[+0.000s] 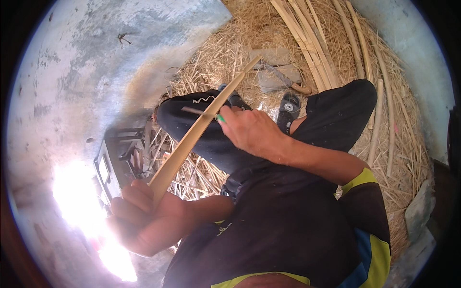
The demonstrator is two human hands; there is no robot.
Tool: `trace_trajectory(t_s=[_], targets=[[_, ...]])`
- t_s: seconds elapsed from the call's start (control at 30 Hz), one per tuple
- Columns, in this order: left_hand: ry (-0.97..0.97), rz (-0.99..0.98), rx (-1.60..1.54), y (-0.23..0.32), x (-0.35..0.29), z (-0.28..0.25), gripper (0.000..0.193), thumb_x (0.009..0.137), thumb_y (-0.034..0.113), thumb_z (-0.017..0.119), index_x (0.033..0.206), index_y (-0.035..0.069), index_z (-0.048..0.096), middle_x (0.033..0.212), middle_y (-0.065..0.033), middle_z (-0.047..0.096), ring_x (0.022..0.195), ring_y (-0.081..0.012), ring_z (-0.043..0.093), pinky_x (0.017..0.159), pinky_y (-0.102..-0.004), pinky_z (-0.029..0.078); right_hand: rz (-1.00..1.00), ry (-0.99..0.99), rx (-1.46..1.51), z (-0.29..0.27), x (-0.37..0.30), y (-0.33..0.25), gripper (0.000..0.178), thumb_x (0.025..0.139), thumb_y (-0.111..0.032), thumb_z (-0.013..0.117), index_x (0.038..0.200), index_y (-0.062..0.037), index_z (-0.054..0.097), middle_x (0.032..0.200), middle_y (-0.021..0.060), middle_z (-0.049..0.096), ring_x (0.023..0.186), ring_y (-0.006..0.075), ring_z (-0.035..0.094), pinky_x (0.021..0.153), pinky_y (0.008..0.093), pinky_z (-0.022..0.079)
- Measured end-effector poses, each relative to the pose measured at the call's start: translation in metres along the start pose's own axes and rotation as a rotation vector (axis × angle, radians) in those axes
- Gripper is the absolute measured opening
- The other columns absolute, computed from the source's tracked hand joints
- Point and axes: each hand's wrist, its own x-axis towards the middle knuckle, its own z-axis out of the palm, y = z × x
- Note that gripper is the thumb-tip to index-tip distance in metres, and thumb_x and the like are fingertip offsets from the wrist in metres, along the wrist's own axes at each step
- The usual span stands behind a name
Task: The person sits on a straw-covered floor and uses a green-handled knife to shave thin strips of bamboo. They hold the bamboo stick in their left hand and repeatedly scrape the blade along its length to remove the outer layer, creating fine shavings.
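Note:
A long, pale bamboo strip (189, 139) slants from the lower left up toward the far middle, over my left leg. Its near end is gripped in my left hand (151, 218), fingers wrapped round it. My right hand (254, 132) is closed on a knife with a green handle (221, 118), which shows only in part. The thin knife blade (192, 110) points left and crosses the strip. A thin curled shaving (204, 99) lies on my dark trousers by the blade.
Straw and shavings (206, 67) cover the floor. A curved tool with a wooden handle (301, 89) rests by a stone block (273, 81). Split bamboo strips (312, 43) and poles (377, 120) lie on the right. A metal frame (108, 168) stands left, beside a wall (96, 62).

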Motion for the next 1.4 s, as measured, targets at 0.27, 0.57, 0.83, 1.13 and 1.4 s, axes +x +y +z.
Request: trace_trajectory(t_s=[0.27, 0.57, 0.83, 1.13, 1.4], targets=[[-0.049, -0.014, -0.059, -0.007, -0.002, -0.012, 0.022, 0.092, 0.016, 0.033, 0.071, 0.013, 0.033, 0.049, 0.0023, 0.017, 0.042, -0.0081, 0.014, 0.042, -0.0259, 0.012, -0.018, -0.111, -0.121, -0.01, 0.003, 0.01, 0.019, 0.089, -0.017, 0.055, 0.096, 0.0015, 0.054, 0.063, 0.0211, 0.062, 0.062, 0.0397, 0.066, 0.055, 0.0481, 0.053], [-0.131, -0.012, -0.095, 0.002, 0.002, -0.007, 0.023, 0.093, 0.018, 0.033, 0.071, 0.014, 0.031, 0.049, 0.0024, 0.017, 0.042, -0.0078, 0.014, 0.042, -0.0256, 0.012, 0.061, -0.176, -0.272, 0.005, 0.022, 0.051, 0.025, 0.08, -0.013, 0.063, 0.099, 0.002, 0.054, 0.072, 0.0168, 0.066, 0.069, 0.0328, 0.069, 0.058, 0.0421, 0.055], [-0.23, -0.035, -0.141, 0.008, -0.012, -0.003, 0.024, 0.093, 0.02, 0.033, 0.071, 0.014, 0.031, 0.048, 0.0026, 0.018, 0.042, -0.0077, 0.014, 0.042, -0.0256, 0.014, 0.46, -0.178, -0.604, 0.041, 0.042, 0.266, 0.03, 0.089, -0.015, 0.051, 0.111, 0.0039, 0.055, 0.081, 0.0218, 0.068, 0.078, 0.0362, 0.069, 0.064, 0.0452, 0.055], [-0.514, 0.066, -0.191, -0.002, -0.001, -0.02, 0.025, 0.095, 0.02, 0.031, 0.07, 0.017, 0.029, 0.047, 0.0035, 0.022, 0.04, -0.007, 0.015, 0.041, -0.0262, 0.014, 0.092, 0.015, 0.218, -0.026, 0.019, 0.05, 0.028, 0.097, -0.027, 0.049, 0.106, 0.0003, 0.048, 0.064, 0.0237, 0.057, 0.062, 0.0439, 0.059, 0.056, 0.0484, 0.044], [-0.261, -0.042, -0.152, 0.004, 0.0, -0.005, 0.02, 0.093, 0.017, 0.04, 0.073, 0.015, 0.034, 0.047, 0.0025, 0.022, 0.04, -0.0073, 0.014, 0.041, -0.0255, 0.016, -0.059, -0.137, 0.086, -0.038, -0.01, -0.045, 0.018, 0.093, -0.017, 0.054, 0.094, -0.0007, 0.046, 0.056, 0.0193, 0.056, 0.053, 0.0401, 0.06, 0.049, 0.0473, 0.049]])
